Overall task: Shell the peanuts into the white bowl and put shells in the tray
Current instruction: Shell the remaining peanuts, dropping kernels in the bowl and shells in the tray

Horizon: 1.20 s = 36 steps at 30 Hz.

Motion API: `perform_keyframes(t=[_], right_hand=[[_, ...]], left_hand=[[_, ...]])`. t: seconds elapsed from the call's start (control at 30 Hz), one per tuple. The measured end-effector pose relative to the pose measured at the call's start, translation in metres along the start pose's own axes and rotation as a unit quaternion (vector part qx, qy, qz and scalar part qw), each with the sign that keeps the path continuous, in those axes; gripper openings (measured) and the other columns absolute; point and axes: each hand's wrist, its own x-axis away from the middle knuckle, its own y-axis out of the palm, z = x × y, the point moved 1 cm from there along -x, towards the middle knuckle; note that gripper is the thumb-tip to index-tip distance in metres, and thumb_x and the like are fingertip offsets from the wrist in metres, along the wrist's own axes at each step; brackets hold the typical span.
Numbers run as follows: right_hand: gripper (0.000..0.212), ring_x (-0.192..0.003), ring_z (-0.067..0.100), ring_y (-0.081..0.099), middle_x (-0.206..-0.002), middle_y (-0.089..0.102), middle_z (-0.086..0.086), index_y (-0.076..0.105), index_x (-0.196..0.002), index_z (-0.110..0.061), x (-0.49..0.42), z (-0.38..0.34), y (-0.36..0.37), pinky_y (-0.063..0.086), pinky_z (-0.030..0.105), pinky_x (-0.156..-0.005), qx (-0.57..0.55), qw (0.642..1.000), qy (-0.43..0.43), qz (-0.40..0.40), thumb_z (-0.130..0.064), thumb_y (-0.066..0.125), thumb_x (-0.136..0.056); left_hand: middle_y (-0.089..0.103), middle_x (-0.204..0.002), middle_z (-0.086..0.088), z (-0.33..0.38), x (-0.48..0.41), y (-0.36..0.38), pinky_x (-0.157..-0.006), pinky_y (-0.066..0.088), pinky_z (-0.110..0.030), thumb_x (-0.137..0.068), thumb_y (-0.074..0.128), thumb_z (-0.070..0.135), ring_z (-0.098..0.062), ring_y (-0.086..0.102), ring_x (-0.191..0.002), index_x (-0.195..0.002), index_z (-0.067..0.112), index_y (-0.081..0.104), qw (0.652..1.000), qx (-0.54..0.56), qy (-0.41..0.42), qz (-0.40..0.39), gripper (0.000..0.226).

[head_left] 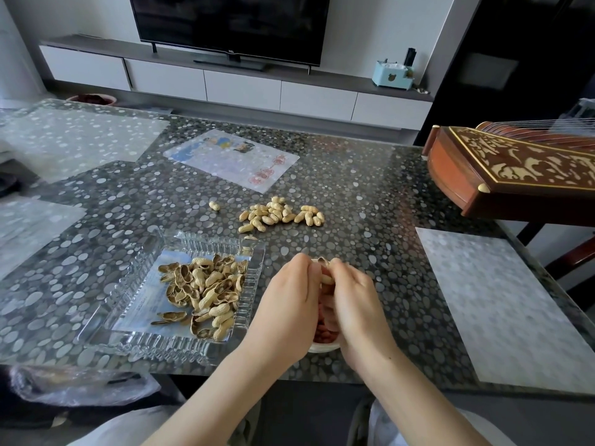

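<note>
Peanut [326,279], one, pinched by both grips (left hand [286,304], right hand [354,304]), one bowl [323,348], one tray [145,344]

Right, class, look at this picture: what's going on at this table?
A person is shelling peanuts. The left hand and right hand together pinch one peanut, splitting it over the white bowl, which already holds red kernels. Empty shells lie heaped in the glass tray to the left. A pile of unshelled peanuts waits farther back on the table.

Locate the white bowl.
Head view, lower centre: the white bowl sits beneath the left hand and right hand holding a peanut, just right of the glass tray, near the table edge.
</note>
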Motion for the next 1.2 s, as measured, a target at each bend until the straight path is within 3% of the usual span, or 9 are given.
perform_keyframes(t=[0.1, 0.17, 0.3, 0.43, 0.6, 0.87, 1.1, 1.2], right_hand=[[0.043, -0.041, 0.007, 0.044, -0.045, 0.049, -0.007, 0.058, -0.063, -0.018, 0.001, -0.006, -0.005, 0.033, 0.021, -0.04, 0.006, 0.997, 0.051, -0.049, -0.029, 0.04, -0.101], [0.045, -0.039, 0.008, 0.032, -0.047, 0.041, -0.004, 0.058, -0.061, -0.019, -0.002, -0.009, -0.01, 0.023, 0.02, -0.037, 0.006, 0.996, 0.059, -0.073, -0.029, 0.04, -0.101], [0.043, -0.042, 0.01, 0.035, -0.05, 0.044, -0.002, 0.053, -0.068, -0.013, -0.006, -0.01, -0.02, 0.026, 0.02, -0.038, 0.038, 0.995, 0.038, -0.085, -0.034, 0.038, -0.102], [0.045, -0.053, 0.012, 0.053, -0.06, 0.058, 0.0, 0.062, -0.084, -0.01, -0.006, -0.012, -0.028, 0.04, 0.024, -0.048, 0.103, 0.988, -0.039, -0.112, -0.048, 0.04, -0.097], [0.021, -0.066, 0.013, 0.057, -0.07, 0.062, 0.0, 0.065, -0.094, -0.012, -0.005, -0.012, -0.027, 0.048, 0.026, -0.061, 0.108, 0.975, -0.123, -0.152, -0.028, 0.052, -0.097], [0.027, -0.052, 0.014, 0.056, -0.062, 0.061, 0.007, 0.066, -0.089, 0.0, -0.006, -0.01, -0.029, 0.046, 0.021, -0.046, -0.097, 0.981, 0.054, -0.158, -0.02, 0.049, -0.098], [0.031, -0.046, 0.011, 0.053, -0.055, 0.061, 0.002, 0.066, -0.087, -0.001, -0.004, -0.007, -0.026, 0.038, 0.02, -0.039, -0.045, 0.992, 0.071, -0.096, -0.025, 0.052, -0.098], [0.033, -0.042, 0.013, 0.047, -0.051, 0.054, 0.001, 0.06, -0.072, -0.01, -0.004, -0.008, -0.028, 0.034, 0.022, -0.038, 0.046, 0.997, 0.028, -0.051, -0.03, 0.054, -0.096]], left_hand=[[0.045, -0.069, 0.008, -0.001, -0.001, -0.003, -0.059, 0.034, -0.013, -0.102, 0.033, 0.025, 0.005, 0.044, -0.065, -0.069, 0.023, 0.034, 1.0, -0.003, -0.003, -0.002, 0.033], [0.045, -0.069, 0.007, -0.002, -0.002, -0.005, -0.058, 0.033, -0.015, -0.102, 0.033, 0.025, 0.001, 0.043, -0.063, -0.069, 0.022, 0.034, 1.0, 0.001, -0.009, 0.002, 0.033], [0.044, -0.069, 0.005, -0.004, -0.004, -0.01, -0.057, 0.032, -0.016, -0.101, 0.034, 0.027, -0.002, 0.039, -0.061, -0.07, 0.019, 0.036, 1.0, -0.004, -0.013, 0.008, 0.032], [0.044, -0.065, 0.009, -0.001, -0.003, -0.013, -0.056, 0.033, -0.015, -0.101, 0.036, 0.026, 0.001, 0.042, -0.059, -0.069, 0.02, 0.036, 1.0, 0.007, -0.006, -0.01, 0.033], [0.041, -0.062, 0.005, 0.002, -0.004, -0.015, -0.054, 0.033, -0.016, -0.101, 0.038, 0.023, -0.004, 0.036, -0.054, -0.07, 0.013, 0.038, 0.999, 0.046, -0.008, -0.028, 0.032], [0.046, -0.065, 0.005, 0.0, -0.003, -0.014, -0.057, 0.035, -0.015, -0.1, 0.041, 0.023, -0.002, 0.042, -0.06, -0.072, 0.011, 0.042, 0.999, 0.027, 0.003, -0.035, 0.03], [0.043, -0.053, 0.009, -0.002, 0.0, -0.012, -0.051, 0.032, -0.015, -0.098, 0.044, 0.029, -0.001, 0.042, -0.052, -0.058, 0.028, 0.039, 1.0, 0.003, -0.017, 0.021, 0.041], [0.044, -0.053, 0.008, -0.007, -0.003, -0.014, -0.05, 0.031, -0.016, -0.098, 0.041, 0.035, -0.002, 0.04, -0.049, -0.061, 0.014, 0.048, 0.999, -0.011, -0.041, 0.033, 0.042]])
